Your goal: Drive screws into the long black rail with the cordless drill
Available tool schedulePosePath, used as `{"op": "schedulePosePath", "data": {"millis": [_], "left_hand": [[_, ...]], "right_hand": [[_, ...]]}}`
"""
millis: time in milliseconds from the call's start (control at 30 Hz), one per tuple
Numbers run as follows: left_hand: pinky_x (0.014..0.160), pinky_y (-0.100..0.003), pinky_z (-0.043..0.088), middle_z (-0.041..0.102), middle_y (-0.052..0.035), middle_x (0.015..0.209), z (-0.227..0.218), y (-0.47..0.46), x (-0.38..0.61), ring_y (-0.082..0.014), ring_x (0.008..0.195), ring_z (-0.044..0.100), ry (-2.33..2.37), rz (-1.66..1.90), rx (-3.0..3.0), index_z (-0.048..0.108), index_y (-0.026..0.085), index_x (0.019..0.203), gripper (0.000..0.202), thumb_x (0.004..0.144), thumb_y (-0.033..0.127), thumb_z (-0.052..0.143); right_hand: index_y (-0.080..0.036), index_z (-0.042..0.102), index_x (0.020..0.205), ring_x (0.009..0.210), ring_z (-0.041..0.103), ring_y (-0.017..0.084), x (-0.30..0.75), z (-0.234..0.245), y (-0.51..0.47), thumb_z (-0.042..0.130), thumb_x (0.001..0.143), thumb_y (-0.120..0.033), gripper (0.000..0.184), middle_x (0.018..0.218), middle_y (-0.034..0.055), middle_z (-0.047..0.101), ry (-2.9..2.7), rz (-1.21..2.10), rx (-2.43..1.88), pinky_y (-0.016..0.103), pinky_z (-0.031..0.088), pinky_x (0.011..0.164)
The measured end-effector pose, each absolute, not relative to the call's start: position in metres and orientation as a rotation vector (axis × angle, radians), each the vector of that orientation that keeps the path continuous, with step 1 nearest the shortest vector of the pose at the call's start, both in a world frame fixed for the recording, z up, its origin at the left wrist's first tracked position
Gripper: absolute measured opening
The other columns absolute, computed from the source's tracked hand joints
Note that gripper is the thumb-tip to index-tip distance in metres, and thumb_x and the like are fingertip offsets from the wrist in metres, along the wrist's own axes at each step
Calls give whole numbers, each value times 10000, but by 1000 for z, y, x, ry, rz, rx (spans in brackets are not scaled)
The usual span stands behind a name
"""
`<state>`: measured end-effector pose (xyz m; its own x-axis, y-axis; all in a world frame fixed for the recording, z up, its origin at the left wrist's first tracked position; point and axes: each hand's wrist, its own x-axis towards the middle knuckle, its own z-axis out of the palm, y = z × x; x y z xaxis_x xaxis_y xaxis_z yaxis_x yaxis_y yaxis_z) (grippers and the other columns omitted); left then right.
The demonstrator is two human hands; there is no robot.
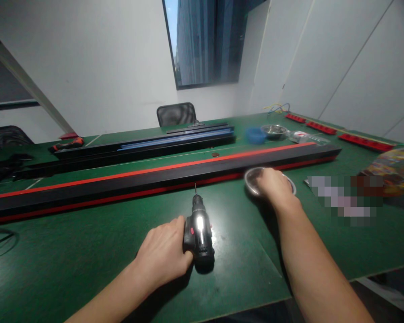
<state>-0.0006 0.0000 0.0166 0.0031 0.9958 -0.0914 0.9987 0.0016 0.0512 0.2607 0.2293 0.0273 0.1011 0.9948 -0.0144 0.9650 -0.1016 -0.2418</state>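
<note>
My left hand [163, 255] is closed around the grip of a black cordless drill [198, 229]. The drill stands on the green table [87, 260], and its bit points at a long black rail with red stripes [138, 181]. My right hand [272, 188] reaches into a small shiny metal bowl [252, 179] beside that rail. Its fingers curl down inside the bowl, and what they touch is hidden.
More black and blue rails [148, 143] lie behind. A blue bowl [256, 134] and a steel bowl [274, 130] stand at the far right, with red strips [363, 142] beyond. A colourful bag [393, 168] lies at right. A second drill [69, 143] lies far left, and a chair [177, 113] stands behind the table.
</note>
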Motion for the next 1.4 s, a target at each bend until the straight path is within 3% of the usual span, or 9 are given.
{"op": "schedulePosePath", "data": {"millis": [167, 700, 867, 1033, 1167, 1400], "left_hand": [[583, -344, 321, 663, -61, 880, 14, 0, -1, -284, 747, 664, 2167, -38, 2147, 411, 252, 879, 165, 785, 340, 515], [611, -355, 393, 668, -68, 917, 17, 1, 1, -297, 805, 675, 2162, -93, 2111, 447, 250, 910, 182, 782, 348, 532], [630, -355, 417, 669, -84, 956, 20, -1, 4, -296, 811, 675, 2157, -95, 2100, 457, 241, 941, 171, 815, 343, 511], [671, -380, 446, 663, -95, 982, 26, -3, 3, -310, 840, 673, 2133, -163, 2093, 464, 241, 960, 183, 805, 324, 514], [642, -371, 427, 656, -72, 943, 27, -5, -1, -301, 798, 664, 2097, -151, 2135, 441, 253, 939, 170, 791, 307, 504], [630, -376, 405, 645, -58, 911, 24, -6, -4, -306, 797, 654, 2060, -128, 2180, 423, 263, 913, 158, 783, 313, 498]], "right_hand": [[-109, 754, 1192, 1093, 699, 326, 265, 17, 238, 587, 925, -259, 349, 1124, 247, 727, -2017, 218, -2197, 391, 514, 932], [-99, 751, 1139, 1057, 701, 328, 265, 22, 236, 597, 931, -316, 338, 1129, 241, 720, -1984, 193, -2224, 382, 513, 894], [-164, 737, 1088, 1004, 693, 270, 231, 28, 218, 568, 977, -360, 282, 1065, 161, 742, -2089, 101, -1743, 340, 495, 889], [-197, 763, 1042, 941, 689, 208, 182, 0, 194, 665, 941, -318, 186, 1028, 90, 756, -2457, 491, -1074, 275, 494, 839], [-195, 790, 999, 859, 684, 197, 164, -26, 189, 699, 919, -349, 196, 967, 82, 752, -2476, 611, -1011, 267, 487, 753], [-226, 791, 923, 852, 672, 186, 155, -44, 197, 714, 897, -331, 132, 955, 47, 746, -2393, 623, -1072, 264, 467, 733]]}}
